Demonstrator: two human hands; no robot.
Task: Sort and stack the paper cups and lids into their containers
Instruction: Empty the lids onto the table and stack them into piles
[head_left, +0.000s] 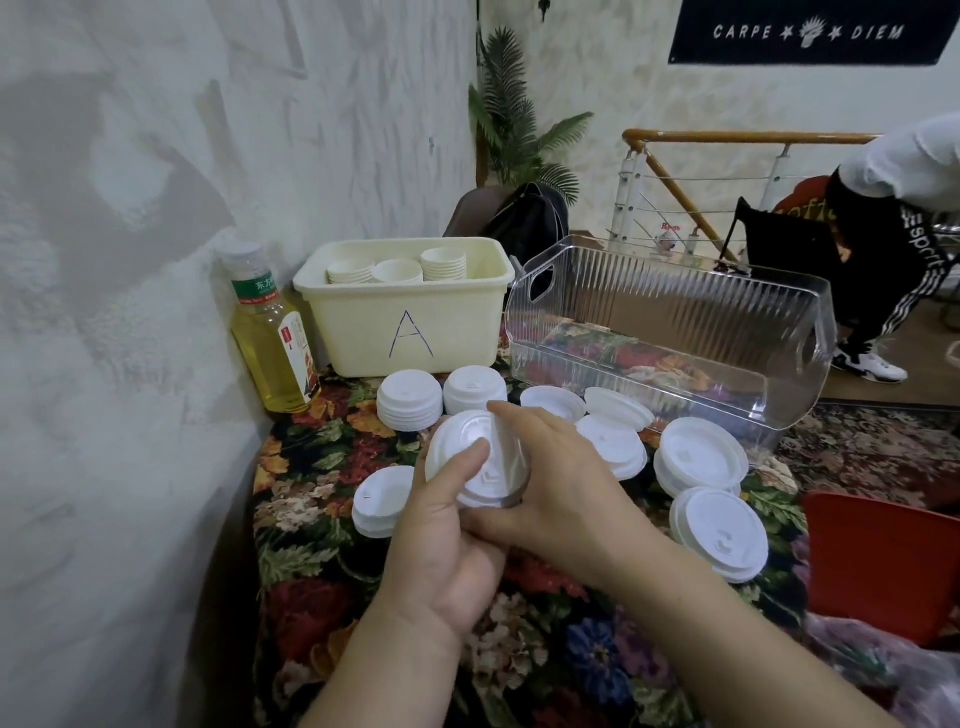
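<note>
Both hands hold a small stack of white lids (475, 460) above the floral tablecloth. My left hand (447, 525) grips it from below with the thumb on the top lid. My right hand (550, 483) curls round its right edge. More white lid stacks (409, 400) (701, 457) (719, 532) lie around on the cloth. A cream bin marked A (405, 322) at the back holds stacked paper cups (397, 267). A clear ribbed plastic container (670, 332) stands to its right with no lids in it.
A bottle of yellow drink (272, 332) stands against the wall left of the bin. A red object (883, 561) sits at the right table edge. A person in black trousers (898, 249) stands by the railing beyond the table.
</note>
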